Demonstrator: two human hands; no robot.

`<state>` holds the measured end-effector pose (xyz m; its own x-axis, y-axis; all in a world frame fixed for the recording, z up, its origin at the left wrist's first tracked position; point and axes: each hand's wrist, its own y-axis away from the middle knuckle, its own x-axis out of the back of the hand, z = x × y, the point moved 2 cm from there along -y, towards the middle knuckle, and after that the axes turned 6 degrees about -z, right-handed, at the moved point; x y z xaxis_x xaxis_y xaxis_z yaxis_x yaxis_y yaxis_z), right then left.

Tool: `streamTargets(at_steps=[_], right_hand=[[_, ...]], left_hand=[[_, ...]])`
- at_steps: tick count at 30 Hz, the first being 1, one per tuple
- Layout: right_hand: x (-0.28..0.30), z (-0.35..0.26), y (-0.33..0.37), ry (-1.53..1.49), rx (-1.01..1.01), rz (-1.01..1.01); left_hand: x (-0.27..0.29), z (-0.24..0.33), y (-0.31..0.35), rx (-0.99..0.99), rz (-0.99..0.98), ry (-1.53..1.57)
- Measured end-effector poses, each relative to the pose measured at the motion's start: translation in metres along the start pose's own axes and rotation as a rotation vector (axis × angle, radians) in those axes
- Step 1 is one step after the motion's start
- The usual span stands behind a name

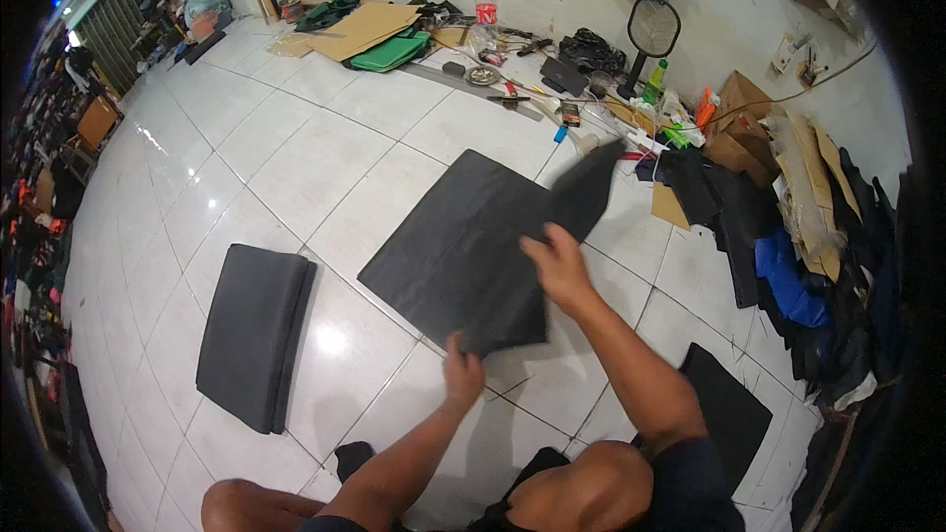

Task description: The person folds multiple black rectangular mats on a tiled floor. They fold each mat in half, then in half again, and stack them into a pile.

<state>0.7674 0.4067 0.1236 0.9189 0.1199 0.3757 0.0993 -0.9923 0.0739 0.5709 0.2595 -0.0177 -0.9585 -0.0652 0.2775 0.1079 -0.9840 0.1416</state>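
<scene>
A large black sheet (453, 246), smooth like fabric or imitation leather, spreads in front of me on the white tiles. Its near edge is pinched in my left hand (461, 374), thumb on top. My right hand (560, 271) is closed at the sheet's right side, fingers partly hidden. Beyond that hand a black flap (586, 192) stands raised and slightly blurred; whether it belongs to the same sheet I cannot tell. To the left lies a neat stack of folded black pieces (251, 335). Another black piece (727, 419) rests beside my right knee.
Along the wall sit brown cardboard (365, 28), a green bag (389, 51), a bottle with a red cap (486, 5), a racket-shaped swatter (653, 30) and scattered small tools. Dark fabric scraps and a blue bundle (788, 276) are piled at the right.
</scene>
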Motion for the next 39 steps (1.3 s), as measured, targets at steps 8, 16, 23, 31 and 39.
streamTargets(at_steps=[8,16,23,31,39], right_hand=[[-0.091,0.014,-0.031,0.361,0.000,-0.571],[-0.065,0.144,0.000,-0.287,-0.718,-0.230],[-0.115,0.134,-0.017,-0.331,-0.664,-0.094],[-0.113,0.104,-0.015,-0.698,-0.555,0.004],[-0.047,0.122,0.078,-0.539,-0.472,-0.140]], left_hand=[[0.066,-0.066,-0.129,0.577,0.186,0.700],[0.071,-0.050,-0.126,0.580,0.184,0.519],[0.072,-0.072,-0.132,0.652,0.159,0.426],[0.073,-0.020,-0.075,0.450,0.398,-0.160],[0.124,0.025,-0.099,-0.033,0.320,-0.633]])
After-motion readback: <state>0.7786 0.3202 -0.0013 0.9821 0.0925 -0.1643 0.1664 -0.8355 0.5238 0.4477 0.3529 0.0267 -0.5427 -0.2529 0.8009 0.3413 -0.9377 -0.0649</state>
